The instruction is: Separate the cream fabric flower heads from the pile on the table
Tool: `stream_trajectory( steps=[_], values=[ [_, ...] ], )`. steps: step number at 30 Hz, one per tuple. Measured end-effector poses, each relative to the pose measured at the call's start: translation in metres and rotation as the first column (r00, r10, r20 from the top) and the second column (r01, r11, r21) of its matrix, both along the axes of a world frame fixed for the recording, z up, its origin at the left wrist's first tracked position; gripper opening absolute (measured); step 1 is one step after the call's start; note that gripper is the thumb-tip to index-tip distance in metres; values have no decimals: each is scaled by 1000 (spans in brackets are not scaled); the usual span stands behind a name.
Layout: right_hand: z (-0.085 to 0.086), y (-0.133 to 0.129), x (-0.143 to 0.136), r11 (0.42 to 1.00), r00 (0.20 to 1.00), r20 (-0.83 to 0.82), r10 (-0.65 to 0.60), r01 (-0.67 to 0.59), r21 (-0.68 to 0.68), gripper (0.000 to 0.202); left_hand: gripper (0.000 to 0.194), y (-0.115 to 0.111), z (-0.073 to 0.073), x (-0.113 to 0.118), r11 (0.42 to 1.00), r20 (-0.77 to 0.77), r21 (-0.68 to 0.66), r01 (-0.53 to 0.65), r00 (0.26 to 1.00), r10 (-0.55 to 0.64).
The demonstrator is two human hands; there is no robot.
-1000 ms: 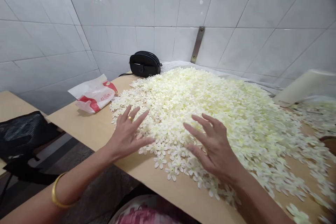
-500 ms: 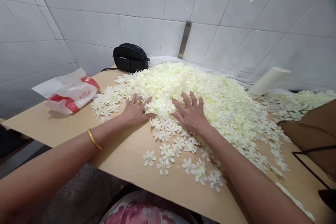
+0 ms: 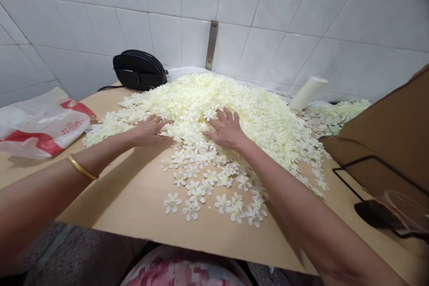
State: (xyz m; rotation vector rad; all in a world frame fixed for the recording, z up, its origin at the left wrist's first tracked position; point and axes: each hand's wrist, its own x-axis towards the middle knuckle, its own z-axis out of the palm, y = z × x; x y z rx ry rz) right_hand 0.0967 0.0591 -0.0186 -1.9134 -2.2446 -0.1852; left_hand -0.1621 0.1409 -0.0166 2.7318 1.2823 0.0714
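Note:
A broad heap of pale yellow-white artificial flowers (image 3: pixel 264 120) is spread over a tan tabletop (image 3: pixel 134 196). My left hand (image 3: pixel 150 132), with a ring on one finger and a gold bangle (image 3: pixel 82 167) on the wrist, lies at the heap's left front, its fingertips partly hidden among the petals. On the middle front of the heap rests my right hand (image 3: pixel 225 129), palm down with fingers spread. Neither hand grips anything that I can see. Several loose flowers (image 3: pixel 191 210) lie flat on the tabletop nearer to me.
A black bag (image 3: pixel 139 71) stands at the back left, with a white and red plastic bag (image 3: pixel 43 125) in front of it. To the right are a white roll (image 3: pixel 307 94), a brown cardboard piece (image 3: pixel 385 129) and a black wire frame (image 3: pixel 355 161). A tiled wall rises behind.
The view has swung to the right, showing more of the cardboard and wire frame. Both hands stay on the heap with fingers extended; the left fingers now show less among the flowers.

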Motion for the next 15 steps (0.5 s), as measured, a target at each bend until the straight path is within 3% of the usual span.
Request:
stream_trajectory(
  steps=[4,8,12,15],
  values=[
    [17,-20,1,999,1000,-11,21,-21,-34,59,76,-4,20,-5,983,-27,-169,65,997,-71],
    [36,-42,8,997,995,-92,50,-55,-51,51,76,-3,36,-2,983,-63,-173,70,995,-82],
    [52,-78,17,1000,976,-218,23,-23,3,39,69,-15,49,2,999,-149,-5,41,988,-41],
    [49,-117,24,988,932,-361,-36,88,130,38,53,-51,47,9,973,-182,221,71,983,-31]
  ],
)
